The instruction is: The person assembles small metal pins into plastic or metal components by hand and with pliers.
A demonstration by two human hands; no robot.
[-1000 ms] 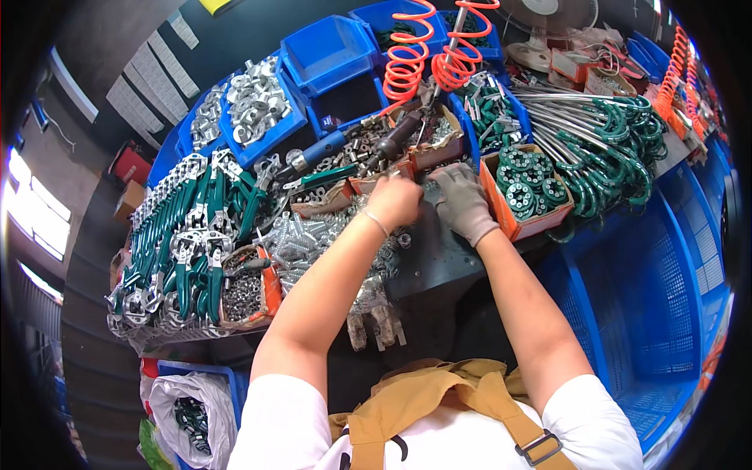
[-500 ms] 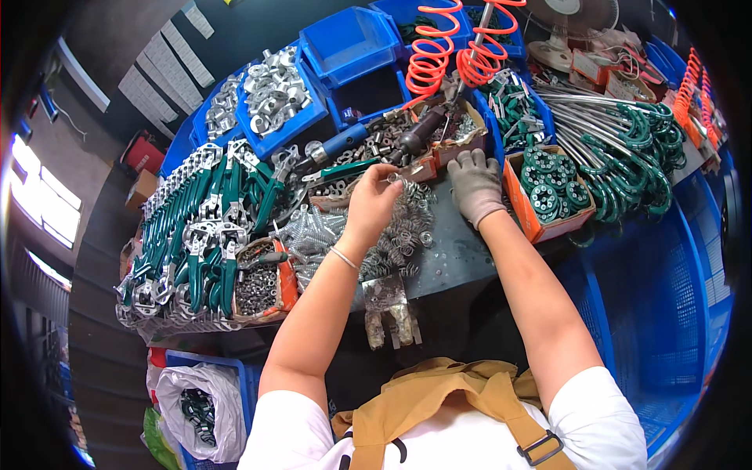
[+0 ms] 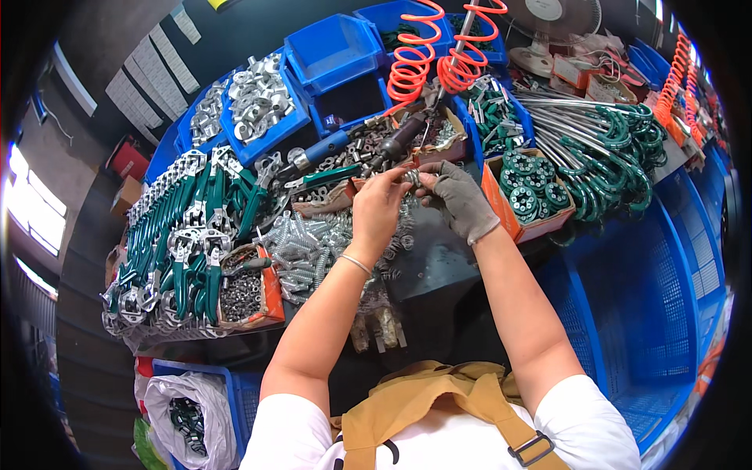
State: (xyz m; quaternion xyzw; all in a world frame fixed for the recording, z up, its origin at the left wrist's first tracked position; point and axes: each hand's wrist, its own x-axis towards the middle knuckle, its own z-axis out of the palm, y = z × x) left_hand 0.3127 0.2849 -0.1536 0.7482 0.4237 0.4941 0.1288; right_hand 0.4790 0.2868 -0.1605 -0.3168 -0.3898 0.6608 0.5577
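Observation:
My bare left hand (image 3: pixel 376 210) and my grey-gloved right hand (image 3: pixel 460 200) meet above the dark workbench (image 3: pixel 439 266). Between the fingertips of both hands sits a small metal spring part (image 3: pixel 413 178); its exact shape is too small to tell. A pile of loose silver springs (image 3: pixel 309 247) lies just left of my left wrist. Directly behind my hands stands a cardboard box of dark metal parts (image 3: pixel 392 141) with a blue-handled tool (image 3: pixel 317 153) beside it.
Green-handled clamps (image 3: pixel 184 235) lie in rows at left, next to an orange box of small nuts (image 3: pixel 247 290). Blue bins (image 3: pixel 329 59) and orange coiled hoses (image 3: pixel 435 59) stand behind. An orange box of green discs (image 3: pixel 529 192) and green-tipped curved rods (image 3: pixel 603 153) are at right. Blue crates (image 3: pixel 642 313) stand lower right.
Both hands have come together near the box: the left hand rose from the spring pile and the gloved right hand moved left to meet it on a small part.

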